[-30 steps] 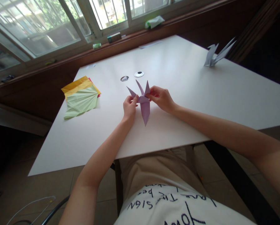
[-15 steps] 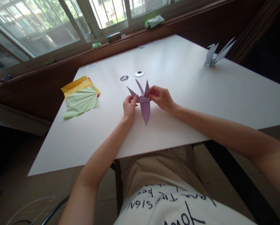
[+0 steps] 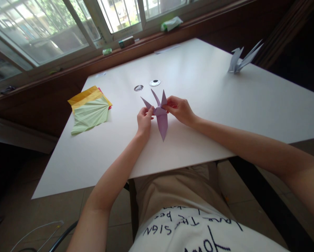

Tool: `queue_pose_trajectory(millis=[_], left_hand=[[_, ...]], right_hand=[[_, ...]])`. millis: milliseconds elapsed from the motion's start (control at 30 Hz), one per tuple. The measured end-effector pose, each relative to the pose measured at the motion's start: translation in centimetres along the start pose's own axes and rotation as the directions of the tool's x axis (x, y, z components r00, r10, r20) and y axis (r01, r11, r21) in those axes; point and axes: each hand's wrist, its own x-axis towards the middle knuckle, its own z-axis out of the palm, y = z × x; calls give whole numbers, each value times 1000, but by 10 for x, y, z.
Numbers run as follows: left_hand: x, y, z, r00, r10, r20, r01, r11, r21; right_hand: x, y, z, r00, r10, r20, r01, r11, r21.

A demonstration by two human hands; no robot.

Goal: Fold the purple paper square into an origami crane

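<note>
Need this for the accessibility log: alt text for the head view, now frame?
Two bare hands, left hand and right hand, pinch a half-folded purple paper figure over a white table. A stack of yellow and green folded paper lies to the left; a finished pale paper crane stands far right.

Daylit windows (image 3: 67, 24) above a brown sill (image 3: 146, 42); white table (image 3: 225, 105), tiled floor (image 3: 20, 210).

One purple folded paper figure (image 3: 161, 117), one pale paper crane (image 3: 240, 59), two round googly eyes (image 3: 154, 83), one stack of coloured sheets (image 3: 90, 106), two hands (image 3: 144, 120), one white table (image 3: 225, 105)
</note>
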Motion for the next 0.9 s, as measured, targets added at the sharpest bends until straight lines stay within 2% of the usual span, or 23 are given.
queue_pose_trajectory(millis=[900], left_hand=[[-2, 4, 2, 1000, -10, -17, 10, 1000, 10]], right_hand=[[0, 0, -1, 1000, -14, 13, 14, 1000, 3]])
